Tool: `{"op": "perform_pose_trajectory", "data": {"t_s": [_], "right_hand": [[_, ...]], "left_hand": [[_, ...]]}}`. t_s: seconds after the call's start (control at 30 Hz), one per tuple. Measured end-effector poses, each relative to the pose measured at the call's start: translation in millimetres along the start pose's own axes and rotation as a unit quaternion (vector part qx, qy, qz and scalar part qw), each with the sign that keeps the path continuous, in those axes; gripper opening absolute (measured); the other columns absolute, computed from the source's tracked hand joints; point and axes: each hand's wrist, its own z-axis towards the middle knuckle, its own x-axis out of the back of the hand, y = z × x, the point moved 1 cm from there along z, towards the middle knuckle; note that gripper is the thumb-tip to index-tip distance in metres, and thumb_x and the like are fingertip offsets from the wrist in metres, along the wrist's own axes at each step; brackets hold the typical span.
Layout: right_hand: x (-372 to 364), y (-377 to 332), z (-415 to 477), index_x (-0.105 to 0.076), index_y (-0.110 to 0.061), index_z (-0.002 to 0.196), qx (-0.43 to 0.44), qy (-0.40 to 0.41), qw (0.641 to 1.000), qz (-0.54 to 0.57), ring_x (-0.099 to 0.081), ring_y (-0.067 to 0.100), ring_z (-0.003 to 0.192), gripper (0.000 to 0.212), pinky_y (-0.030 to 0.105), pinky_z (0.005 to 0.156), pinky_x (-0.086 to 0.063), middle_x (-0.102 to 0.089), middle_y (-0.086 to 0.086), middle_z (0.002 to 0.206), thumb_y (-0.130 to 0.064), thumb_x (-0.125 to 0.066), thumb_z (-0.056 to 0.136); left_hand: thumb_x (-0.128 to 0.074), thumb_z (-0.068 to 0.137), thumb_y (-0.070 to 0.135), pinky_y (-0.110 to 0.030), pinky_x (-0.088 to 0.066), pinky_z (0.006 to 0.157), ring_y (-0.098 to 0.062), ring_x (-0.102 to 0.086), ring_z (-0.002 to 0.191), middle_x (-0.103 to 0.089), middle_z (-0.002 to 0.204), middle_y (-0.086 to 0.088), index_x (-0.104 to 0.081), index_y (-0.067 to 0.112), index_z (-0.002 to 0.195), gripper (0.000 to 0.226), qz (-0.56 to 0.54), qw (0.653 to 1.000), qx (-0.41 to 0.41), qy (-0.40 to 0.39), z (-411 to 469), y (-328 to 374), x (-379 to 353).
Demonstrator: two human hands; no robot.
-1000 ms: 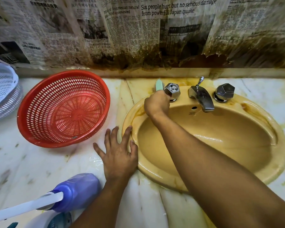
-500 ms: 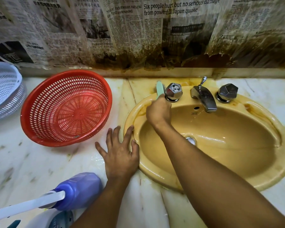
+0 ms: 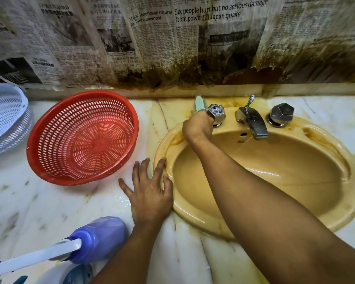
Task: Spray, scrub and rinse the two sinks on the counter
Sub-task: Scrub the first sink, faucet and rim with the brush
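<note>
A yellow oval sink (image 3: 295, 193) is set in the marble counter, wet and stained brown along its rim. My right hand (image 3: 197, 128) is at the sink's back left rim, closed around a pale green brush handle (image 3: 199, 103) that sticks up beside the left tap handle (image 3: 215, 112). The brush's head is hidden under my hand. My left hand (image 3: 150, 191) lies flat on the counter with fingers spread, its fingertips on the sink's left edge. A purple-and-white spray bottle (image 3: 94, 240) sits at the bottom left.
A chrome spout (image 3: 252, 121) and right tap handle (image 3: 281, 114) stand at the sink's back. A red plastic basket (image 3: 82, 138) leans on the counter left of the sink, with white baskets (image 3: 4, 119) at the far left. Stained newspaper (image 3: 172, 48) covers the wall.
My right hand with the brush moved down along the sink's back left rim, then back up beside the left tap handle. My left hand has stayed in place.
</note>
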Motion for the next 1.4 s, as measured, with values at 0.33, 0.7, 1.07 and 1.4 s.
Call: {"op": "perform_pose_trajectory", "data": {"t_s": [0.33,0.7,1.07,1.4], "right_hand": [[30.2,47.0,-44.6,-0.048,-0.011,0.144,0.071,-0.036,0.993,-0.084,-0.060,0.037,0.111,0.038,0.031,0.074,-0.039,-0.062,0.020,0.123,-0.020,-0.047,0.107],[71.4,88.6,-50.6,-0.050,-0.027,0.148,0.083,-0.069,0.991,-0.075,-0.065,0.042,0.098,0.045,0.048,0.076,-0.058,-0.068,0.017,0.106,-0.028,-0.046,0.103],[108.2,78.4,-44.0,-0.058,-0.035,0.142,0.221,-0.002,0.945,-0.241,-0.063,0.035,0.099,0.038,0.036,0.070,-0.045,-0.070,0.011,0.107,-0.036,-0.050,0.105],[56.4,54.7,-33.9,-0.068,-0.025,0.120,0.263,-0.126,0.919,-0.264,-0.059,0.033,0.091,0.028,0.037,0.069,-0.045,-0.064,0.012,0.104,-0.033,-0.046,0.104]], "left_hand": [[-0.021,0.098,0.056,-0.068,0.003,0.122,-0.020,-0.011,0.158,-0.028,0.166,0.003,-0.027,0.051,0.158,0.060,0.003,1.000,0.000,-0.002,1.7,-1.0,-1.0],[-0.026,0.098,0.052,-0.069,-0.002,0.121,-0.020,-0.017,0.156,-0.033,0.162,0.003,-0.034,0.051,0.154,0.057,0.003,1.000,-0.001,0.011,2.0,-2.2,-2.5],[-0.032,0.098,0.048,-0.060,-0.005,0.126,-0.023,-0.029,0.152,-0.037,0.161,-0.007,-0.040,0.030,0.156,0.062,-0.097,0.993,0.020,0.064,-6.4,-7.1,2.2],[-0.023,0.098,0.050,-0.060,0.004,0.125,-0.021,-0.001,0.160,-0.009,0.173,-0.003,-0.028,0.036,0.162,0.066,0.038,0.999,-0.010,-0.034,-48.0,-33.5,8.6]]}}
